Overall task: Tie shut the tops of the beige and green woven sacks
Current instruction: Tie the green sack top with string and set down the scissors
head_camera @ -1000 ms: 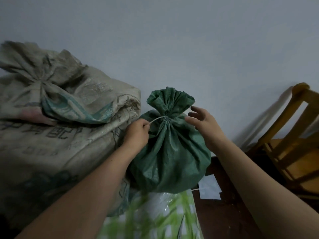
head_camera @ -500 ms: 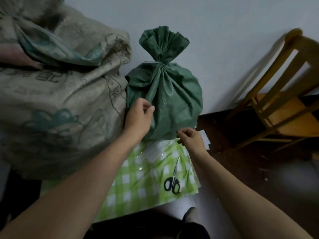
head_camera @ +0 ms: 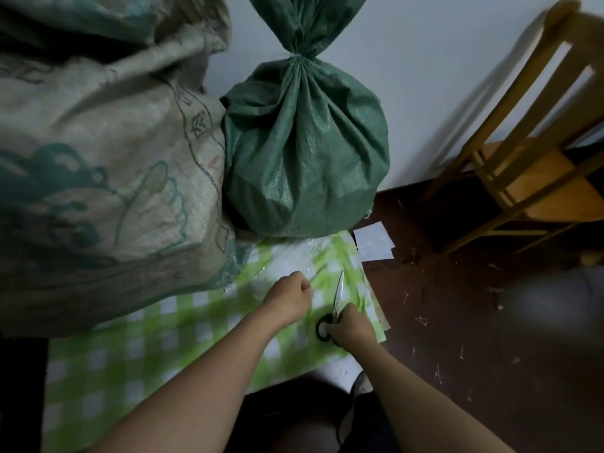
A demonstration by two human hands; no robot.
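Observation:
The green woven sack [head_camera: 304,152] stands against the wall, its neck cinched tight with a tie at the top. The large beige sack [head_camera: 104,158] with faded print leans beside it on the left, touching it. My right hand [head_camera: 348,326] grips the black handles of a pair of scissors [head_camera: 331,313] lying on the green checked cloth, blades pointing up toward the green sack. My left hand [head_camera: 289,297] hovers just left of the blades with its fingers curled; whether it pinches anything is not visible.
A green and white checked plastic cloth [head_camera: 157,348] covers the surface under the sacks. White paper sheets [head_camera: 374,245] lie at its right edge. A wooden chair [head_camera: 536,152] stands at the right on the dark floor [head_camera: 457,338], which is littered with small scraps.
The view has tilted down. Both hands dropped from the green sack to the checked cloth, and my right hand has taken hold of the scissors.

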